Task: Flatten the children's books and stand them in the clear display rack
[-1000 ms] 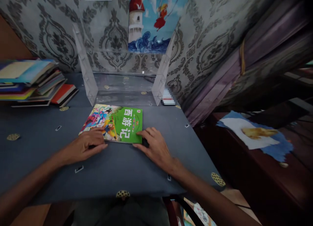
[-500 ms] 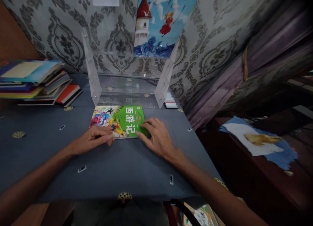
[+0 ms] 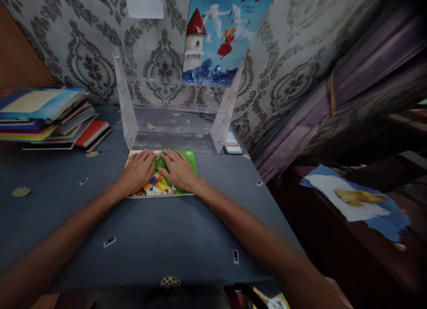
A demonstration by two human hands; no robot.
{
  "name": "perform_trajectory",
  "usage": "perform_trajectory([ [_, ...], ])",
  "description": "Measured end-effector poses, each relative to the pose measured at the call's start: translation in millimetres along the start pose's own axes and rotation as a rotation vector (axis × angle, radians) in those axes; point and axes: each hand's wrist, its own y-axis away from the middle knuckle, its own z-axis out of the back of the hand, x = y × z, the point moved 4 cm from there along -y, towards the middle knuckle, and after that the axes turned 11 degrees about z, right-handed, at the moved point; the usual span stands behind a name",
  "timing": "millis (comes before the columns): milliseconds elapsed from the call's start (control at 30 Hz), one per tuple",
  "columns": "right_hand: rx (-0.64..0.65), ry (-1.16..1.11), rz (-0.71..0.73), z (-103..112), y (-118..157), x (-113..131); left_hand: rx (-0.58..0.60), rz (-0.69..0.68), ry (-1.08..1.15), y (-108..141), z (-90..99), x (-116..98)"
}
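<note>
A picture book (image 3: 156, 188) with a green, brightly illustrated cover lies flat and closed on the table, turned sideways. My left hand (image 3: 138, 168) rests palm down on its left half, fingers stretched toward the far edge. Flat on the green half lies my right hand (image 3: 180, 168), its fingers also extended and close to the left one. Both hands cover much of the cover picture and title. Just beyond the book stands a clear acrylic rack (image 3: 173, 140) with stepped side panels and bare shelves.
A stack of books (image 3: 43, 117) stands on the left of the dark cloth-covered table (image 3: 160, 237). Behind the rack, a swan-and-tower poster (image 3: 213, 37) hangs on patterned wallpaper. A purple curtain (image 3: 293, 135) hangs right, above a dark surface with a blue-and-white cloth (image 3: 356, 197).
Both hands have moved from the book's near corners onto its cover and flattened out, coming closer together. The camera view has tipped slightly upward.
</note>
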Motion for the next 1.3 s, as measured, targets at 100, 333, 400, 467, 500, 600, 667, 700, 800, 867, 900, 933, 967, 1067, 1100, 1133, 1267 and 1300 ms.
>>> perform_trajectory([
  [100, 0.021, 0.020, -0.027, 4, 6, -2, 0.021, -0.003, -0.007, 1, 2.7, 1],
  [333, -0.002, 0.015, -0.181, 13, 40, -29, 0.063, 0.019, 0.002, 3, 6.8, 5],
  [400, 0.013, -0.004, -0.202, 12, 46, -32, 0.079, 0.022, 0.001, 2, 6.6, 5],
  [467, 0.023, -0.017, -0.205, 11, 48, -33, 0.093, 0.027, 0.001, 2, 7.4, 5],
  [500, 0.026, -0.021, -0.205, 11, 48, -33, 0.100, 0.026, 0.003, 2, 8.3, 6],
  [600, 0.027, -0.027, -0.208, 10, 47, -33, 0.110, 0.022, 0.010, 3, 12.9, 12],
  [667, 0.021, -0.021, -0.216, 8, 48, -35, 0.108, 0.035, 0.023, 5, 16.3, 20],
  [700, 0.018, -0.016, -0.218, 7, 49, -36, 0.112, 0.048, 0.035, 6, 17.4, 24],
  [800, 0.008, 0.002, -0.211, 4, 50, -40, 0.120, 0.077, 0.091, 9, 17.6, 35],
  [867, 0.006, 0.012, -0.192, 4, 51, -40, 0.103, 0.076, 0.124, 9, 16.5, 38],
  [900, 0.008, 0.016, -0.186, 4, 51, -39, 0.088, 0.073, 0.137, 9, 15.9, 38],
  [933, 0.013, 0.019, -0.185, 5, 52, -38, 0.072, 0.071, 0.150, 9, 15.5, 38],
  [967, 0.022, 0.021, -0.186, 6, 53, -37, 0.058, 0.071, 0.161, 9, 15.1, 38],
  [1067, 0.060, 0.015, -0.192, 10, 58, -30, 0.036, 0.074, 0.183, 10, 15.2, 38],
  [1100, 0.071, 0.012, -0.192, 11, 61, -28, 0.034, 0.074, 0.186, 10, 15.4, 37],
  [1133, 0.079, 0.009, -0.189, 12, 64, -25, 0.031, 0.073, 0.188, 10, 15.7, 37],
  [1267, 0.083, 0.015, -0.165, 12, 76, -16, 0.016, 0.071, 0.183, 10, 17.1, 37],
  [1300, 0.079, 0.019, -0.158, 12, 78, -14, 0.012, 0.073, 0.180, 10, 17.7, 36],
])
